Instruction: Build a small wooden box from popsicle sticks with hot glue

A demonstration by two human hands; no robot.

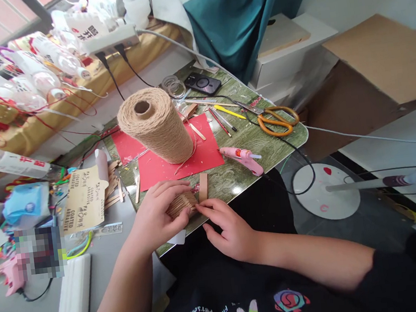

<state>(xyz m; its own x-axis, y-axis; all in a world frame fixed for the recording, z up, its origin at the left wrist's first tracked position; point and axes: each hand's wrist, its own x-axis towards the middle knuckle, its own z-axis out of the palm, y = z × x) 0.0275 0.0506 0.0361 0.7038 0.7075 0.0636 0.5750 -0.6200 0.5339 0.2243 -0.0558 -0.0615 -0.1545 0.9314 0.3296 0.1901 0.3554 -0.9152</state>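
A small piece wound in rows of tan twine lies at the table's near edge, partly covered by my fingers. My left hand is closed over its left side, thumb along the front. At its right end, the fingertips of my right hand press together on the edge; whether a loose twine end is between them is hidden. Just beyond my right fingertips lies a flat wooden stick. A large twine spool stands upright on red paper, with a loose strand at its base.
A pink glue gun rests at the table's right, its black cord hanging over the edge. Orange-handled scissors, a yellow pen and a black phone lie behind. At left are a sandpaper sheet and a white power strip.
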